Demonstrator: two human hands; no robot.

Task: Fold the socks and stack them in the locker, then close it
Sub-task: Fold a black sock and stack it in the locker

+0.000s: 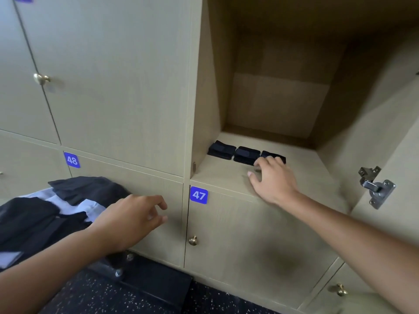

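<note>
From the head camera we see three folded dark socks [246, 155] in a row on the open locker [301, 168] floor, the row running left to right along its near-left part, each bundle's long axis pointing near to far. Our right hand [273, 181] reaches in, arm stretched forward, fingers spread and relaxed, fingertips on the rightmost bundle. Our left hand [133, 217] hovers low at the left, loosely curled, holding nothing, beside a pile of unfolded dark socks [86, 189].
</note>
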